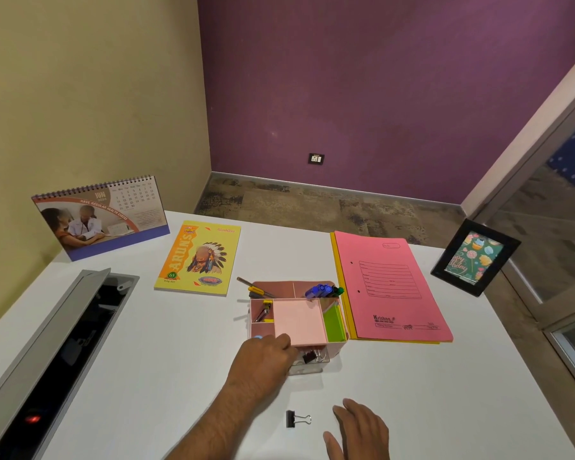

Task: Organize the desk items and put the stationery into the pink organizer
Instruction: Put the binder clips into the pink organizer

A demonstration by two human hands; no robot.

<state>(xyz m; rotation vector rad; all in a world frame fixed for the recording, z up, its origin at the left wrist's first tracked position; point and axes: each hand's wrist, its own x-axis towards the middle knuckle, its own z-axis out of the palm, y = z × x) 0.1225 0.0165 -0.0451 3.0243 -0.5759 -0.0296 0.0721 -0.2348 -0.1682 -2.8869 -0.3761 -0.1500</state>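
Note:
The pink organizer (299,322) stands mid-desk with pens and markers (322,290) in its back slots, a small stapler (264,312) at left and green sticky notes (334,323) at right. Its clear front drawer (312,360) is pulled out, and a black binder clip (309,356) lies inside. My left hand (263,360) reaches to the drawer's left front corner with its fingers curled under and hidden. A second black binder clip (296,418) lies loose on the desk near me. Just right of that clip, my right hand (359,429) hovers with its fingers spread and holds nothing.
A yellow notebook (200,257) and a desk calendar (103,217) sit at the back left. Pink and yellow file folders (392,287) lie right of the organizer, and a black photo frame (475,257) stands at the far right. An open cable tray (63,343) runs along the left.

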